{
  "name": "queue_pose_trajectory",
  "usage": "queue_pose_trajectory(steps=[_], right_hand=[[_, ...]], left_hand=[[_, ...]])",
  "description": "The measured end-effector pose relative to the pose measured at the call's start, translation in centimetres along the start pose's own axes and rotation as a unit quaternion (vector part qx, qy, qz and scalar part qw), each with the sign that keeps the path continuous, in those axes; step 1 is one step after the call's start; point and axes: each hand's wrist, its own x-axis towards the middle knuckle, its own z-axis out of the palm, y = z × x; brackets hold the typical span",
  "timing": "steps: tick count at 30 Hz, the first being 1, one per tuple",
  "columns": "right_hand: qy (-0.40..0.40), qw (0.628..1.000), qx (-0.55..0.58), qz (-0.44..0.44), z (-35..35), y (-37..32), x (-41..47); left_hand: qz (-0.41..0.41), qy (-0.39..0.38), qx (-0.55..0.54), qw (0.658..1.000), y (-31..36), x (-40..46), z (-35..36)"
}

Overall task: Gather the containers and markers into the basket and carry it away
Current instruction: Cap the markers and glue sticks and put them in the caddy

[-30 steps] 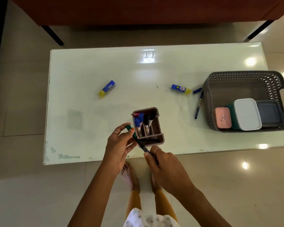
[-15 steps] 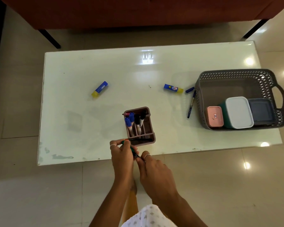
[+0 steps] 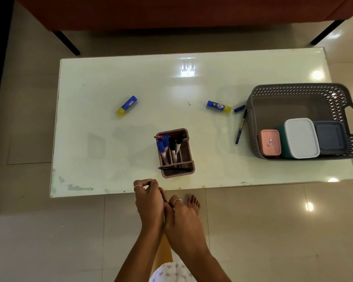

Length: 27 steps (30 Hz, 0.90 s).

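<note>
1. Left hand [image 3: 149, 197] and right hand [image 3: 180, 212], pressed together, pinch a green-capped marker [image 3: 163, 197] just nearer the person than the holder [image 3: 176, 153].
2. It looks light, stiff, slick; grip mid-barrel.
3. The basket [image 3: 293, 90] sits well right of the holder.

Three containers [image 3: 300, 138], two glue sticks [image 3: 127, 105], one basket [image 3: 298, 92].

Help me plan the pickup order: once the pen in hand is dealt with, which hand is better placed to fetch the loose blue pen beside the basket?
Probably the right hand. The blue pen lies against the basket on the right of the table, so the left hand would have to cross over.
</note>
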Motion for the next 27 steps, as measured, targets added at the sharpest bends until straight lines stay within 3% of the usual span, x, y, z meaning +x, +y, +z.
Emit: queue_pose_trajectory(steps=[8,14,21,27], right_hand=[[0.001,1.000,0.013,-0.021,0.9,0.2,0.8],[0.017,0.992,-0.062,-0.107,0.2,1.0,2.7],[0.066,0.989,-0.083,-0.104,-3.0,2.5,7.5],[0.103,0.986,-0.093,-0.090,-3.7,2.9,8.7]], left_hand=[[-0.001,0.002,-0.002,1.000,-0.2,0.4,-0.7],[0.023,-0.033,-0.051,0.998,1.2,1.8,-1.6],[0.051,-0.117,-0.001,0.992,1.6,3.2,-2.3],[0.089,-0.109,0.009,0.990,1.6,3.9,-1.7]])
